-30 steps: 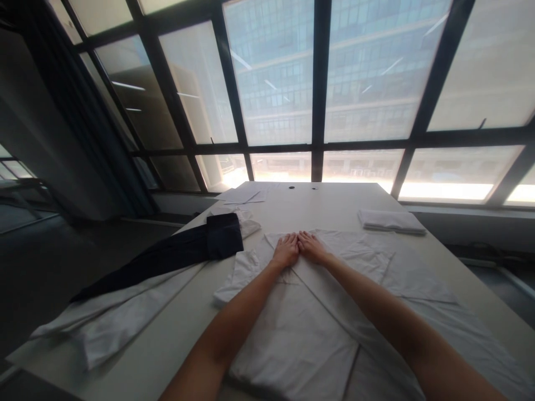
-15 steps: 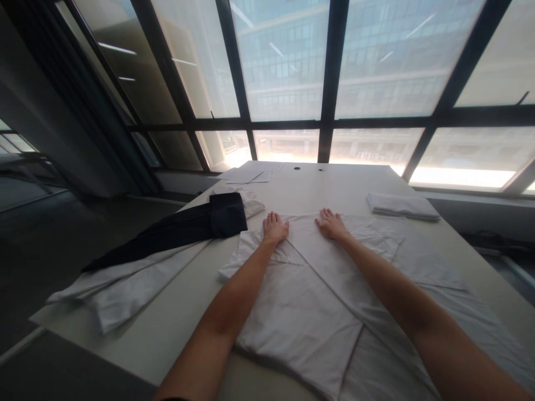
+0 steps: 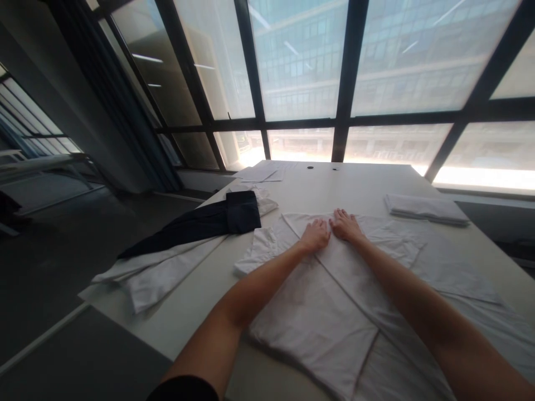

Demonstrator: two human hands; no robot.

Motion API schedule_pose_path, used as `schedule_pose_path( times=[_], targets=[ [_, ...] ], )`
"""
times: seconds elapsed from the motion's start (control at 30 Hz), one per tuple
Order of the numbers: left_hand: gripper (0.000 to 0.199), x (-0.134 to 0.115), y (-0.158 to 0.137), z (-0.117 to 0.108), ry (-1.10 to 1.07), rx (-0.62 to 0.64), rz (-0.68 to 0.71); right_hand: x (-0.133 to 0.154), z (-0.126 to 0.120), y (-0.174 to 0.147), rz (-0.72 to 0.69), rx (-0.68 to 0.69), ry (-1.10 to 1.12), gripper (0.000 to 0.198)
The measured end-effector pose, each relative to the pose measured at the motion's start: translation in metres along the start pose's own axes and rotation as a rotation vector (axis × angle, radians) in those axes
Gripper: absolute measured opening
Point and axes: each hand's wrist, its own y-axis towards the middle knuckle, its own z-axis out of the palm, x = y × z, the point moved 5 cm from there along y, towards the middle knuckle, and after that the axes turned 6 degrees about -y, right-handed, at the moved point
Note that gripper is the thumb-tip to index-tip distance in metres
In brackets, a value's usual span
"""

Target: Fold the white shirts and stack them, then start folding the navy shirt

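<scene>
- Two hands worked side by side on a white garment [image 3: 307, 314], which lay spread over the near part of our white counter [image 3: 330, 189], before tall windows [image 3: 301, 61].
- Our left hand [image 3: 316, 235] rested on the cloth near its far edge, fingers partly bent; we could not tell whether they pinched any fabric.
- Our right hand [image 3: 346, 225] lay palm down just beside it, fingers stretched toward that edge.
- By our judgement, the laying-out was largely done: the body sat broadly flat, a long diagonal edge crossing it. Creases were left to smooth, and we saw no finished fold.
- A folded white bundle [image 3: 424, 209] lay to our right, dark cloth [image 3: 243, 213] to our left.
</scene>
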Motion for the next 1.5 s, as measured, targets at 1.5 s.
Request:
schedule_pose_path(
  times=[1.5],
  targets=[
    [0.061,-0.001,0.000,0.009,0.101,-0.024,0.022,-0.181,-0.024,-0.117,0.247,-0.019,0.001,0.059]
  ],
)
